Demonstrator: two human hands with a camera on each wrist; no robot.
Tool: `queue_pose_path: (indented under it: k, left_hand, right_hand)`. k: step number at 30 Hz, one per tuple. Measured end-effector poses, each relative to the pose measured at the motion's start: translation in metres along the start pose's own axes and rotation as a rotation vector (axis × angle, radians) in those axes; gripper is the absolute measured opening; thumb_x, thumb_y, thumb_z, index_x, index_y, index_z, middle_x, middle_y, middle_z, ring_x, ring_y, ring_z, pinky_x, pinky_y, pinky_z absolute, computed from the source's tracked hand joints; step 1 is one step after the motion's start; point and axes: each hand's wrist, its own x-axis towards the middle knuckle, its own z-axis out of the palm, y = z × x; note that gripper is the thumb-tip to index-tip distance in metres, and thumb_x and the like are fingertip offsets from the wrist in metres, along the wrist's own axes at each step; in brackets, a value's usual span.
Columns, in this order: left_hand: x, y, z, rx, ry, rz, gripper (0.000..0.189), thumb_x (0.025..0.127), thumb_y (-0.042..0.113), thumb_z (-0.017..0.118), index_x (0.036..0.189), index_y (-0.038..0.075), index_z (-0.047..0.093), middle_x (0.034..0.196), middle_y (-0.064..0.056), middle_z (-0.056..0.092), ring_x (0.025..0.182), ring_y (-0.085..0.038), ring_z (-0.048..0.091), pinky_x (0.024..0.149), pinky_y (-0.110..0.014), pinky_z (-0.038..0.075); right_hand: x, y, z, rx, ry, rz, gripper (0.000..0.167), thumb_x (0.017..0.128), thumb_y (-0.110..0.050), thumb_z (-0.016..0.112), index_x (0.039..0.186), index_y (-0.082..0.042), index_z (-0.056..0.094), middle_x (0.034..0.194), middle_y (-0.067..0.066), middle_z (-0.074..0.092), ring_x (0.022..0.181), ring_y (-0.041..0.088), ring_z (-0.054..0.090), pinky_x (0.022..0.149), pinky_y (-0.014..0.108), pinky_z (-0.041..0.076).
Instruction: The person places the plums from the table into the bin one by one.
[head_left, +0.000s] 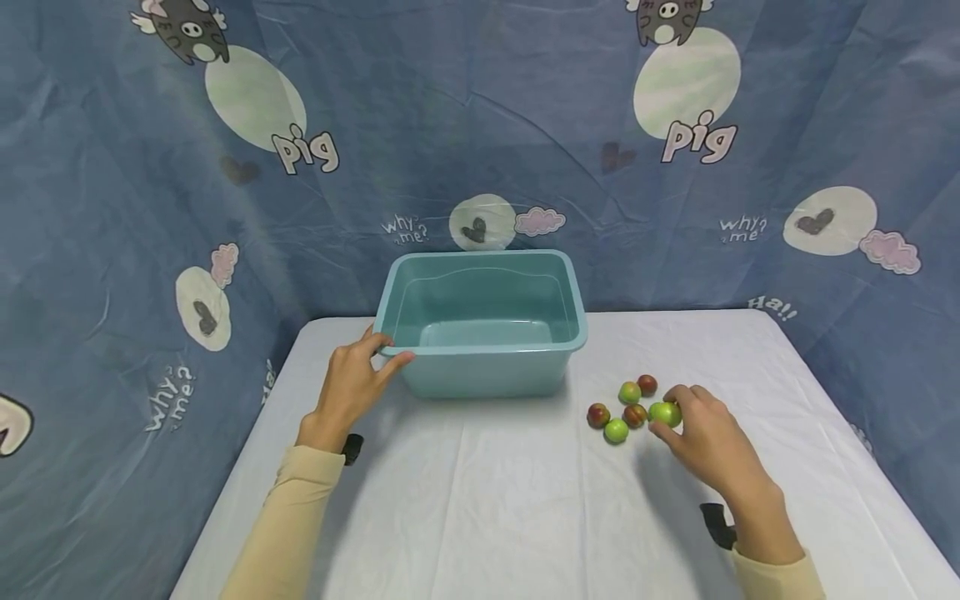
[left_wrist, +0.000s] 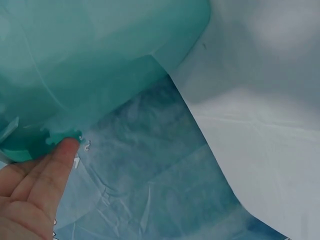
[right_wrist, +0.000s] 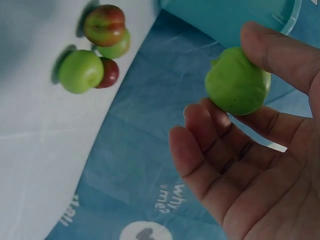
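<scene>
Item 1: tub (head_left: pixel 480 375), qty 1, lt. blue-green, rect., rim up, upright at far side of white table (head_left: pixel 510 500), a bit L of ctr. Interior, as far as I can see from here, holds nothing but a pale shine on its floor.

Item 2: L hand (head_left: pixel 351 385), at tub's near-L corner, grasping the rim betw. thumb & fingers; thumb along front edge.

Item 3: R hand (head_left: pixel 708 437), R of tub & nearer the person, pinching item 4 betw. thumb & index finger; other fingers loosely bent, not touching it.

Item 4: green fruit (right_wrist: pixel 237 82), qty 1, roundish, skin dimpled, clear of the others in R wrist view.

Item 5: loose fruit, qty 5, grouped on table betw. tub & R hand. Incl. 2 green, approx. round: far one (head_left: pixel 630 392), near one (head_left: pixel 616 431). Also 3 reddish: far (head_left: pixel 647 385), L (head_left: pixel 597 415), mid. (head_left: pixel 634 416). Far green & far red sit side by side, touching or nearly.

Item 6: sleeves (head_left: pixel 288 517), pale yellow, qty 2; dk. pc. (head_left: pixel 352 448) by L wrist, another (head_left: pixel 718 525) by R.

Item 7: backdrop (head_left: pixel 420 100), blue cloth, pig & heart prints, behind table.
</scene>
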Motion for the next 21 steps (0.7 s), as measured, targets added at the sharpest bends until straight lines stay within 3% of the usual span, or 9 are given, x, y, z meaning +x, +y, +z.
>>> queue_pose_path:
  k: [8,13,18,21]
  left_hand:
    - [-0.007,0.0,-0.005,0.01,-0.006,0.033,0.038,0.082,0.032,0.084,0.1,0.001,0.074,0.125,-0.038,0.059,0.093,-0.05,0.068,0.073,-0.055,0.055]
    - [-0.012,0.0,-0.008,0.009,-0.012,0.065,0.036,0.081,0.03,0.086,0.1,0.002,0.074,0.128,-0.036,0.058,0.073,-0.045,0.068,0.066,-0.051,0.055]
    - [-0.017,-0.001,-0.011,0.001,-0.032,0.086,0.036,0.079,0.029,0.087,0.1,0.003,0.074,0.13,-0.034,0.058,0.05,-0.032,0.059,0.059,-0.046,0.054]
    - [-0.018,-0.002,-0.013,-0.01,-0.039,0.104,0.036,0.079,0.029,0.087,0.1,0.002,0.075,0.126,-0.033,0.061,0.058,-0.033,0.064,0.063,-0.046,0.055]
  right_hand:
    - [0.004,-0.007,-0.012,0.021,0.052,-0.042,0.036,0.083,-0.013,0.083,0.108,0.006,0.065,0.089,0.012,0.06,0.076,0.024,0.054,0.064,0.04,0.048]
    - [0.009,-0.008,-0.017,0.029,0.086,-0.097,0.033,0.083,-0.011,0.083,0.107,0.005,0.067,0.091,0.013,0.063,0.077,0.027,0.058,0.064,0.042,0.05]
    - [0.016,-0.01,-0.023,0.027,0.101,-0.141,0.034,0.085,-0.011,0.081,0.111,0.005,0.068,0.092,0.014,0.064,0.078,0.026,0.059,0.065,0.042,0.051]
    - [0.023,-0.013,-0.025,0.036,0.125,-0.174,0.036,0.085,-0.011,0.081,0.116,0.004,0.069,0.091,0.011,0.064,0.077,0.025,0.059,0.063,0.039,0.05]
